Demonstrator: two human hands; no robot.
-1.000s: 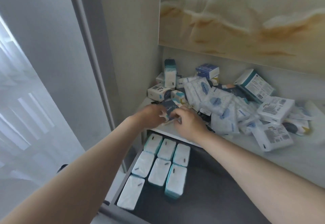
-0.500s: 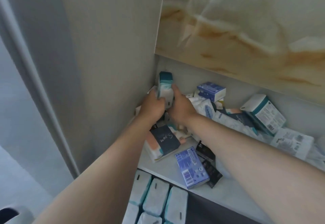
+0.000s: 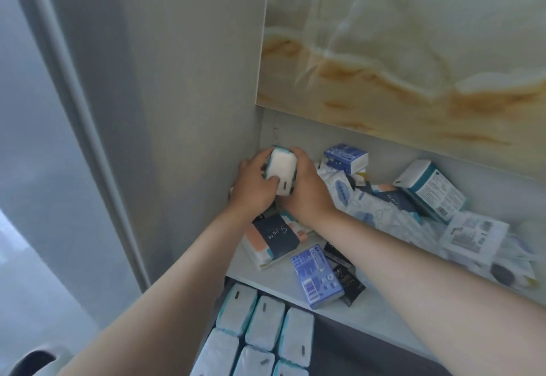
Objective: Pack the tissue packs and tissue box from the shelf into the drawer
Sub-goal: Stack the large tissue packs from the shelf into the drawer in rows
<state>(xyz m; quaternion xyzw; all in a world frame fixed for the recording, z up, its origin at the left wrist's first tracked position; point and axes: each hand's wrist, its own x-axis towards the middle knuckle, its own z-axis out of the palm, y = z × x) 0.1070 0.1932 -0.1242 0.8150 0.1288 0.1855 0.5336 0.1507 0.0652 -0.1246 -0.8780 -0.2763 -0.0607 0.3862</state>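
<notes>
Tissue pack (image 3: 280, 173): white, teal-edged, clasped between left hand (image 3: 256, 186) and right hand (image 3: 307, 189), fingers closed round it, at shelf (image 3: 363, 313) back-left corner. Near front edge: navy-banded pack (image 3: 276, 238), blue pack (image 3: 316, 279). Drawer (image 3: 354, 346) below holds rowed white packs (image 3: 266, 322).

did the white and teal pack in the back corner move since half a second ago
Yes. The white and teal pack, upright then, now lies tilted between the left hand and right hand, beside the side wall.

Tissue packs (image 3: 381, 213) on the shelf (image 3: 366, 313) behind the drawer (image 3: 348, 346), packed rows (image 3: 263, 328) inside at left.
</notes>
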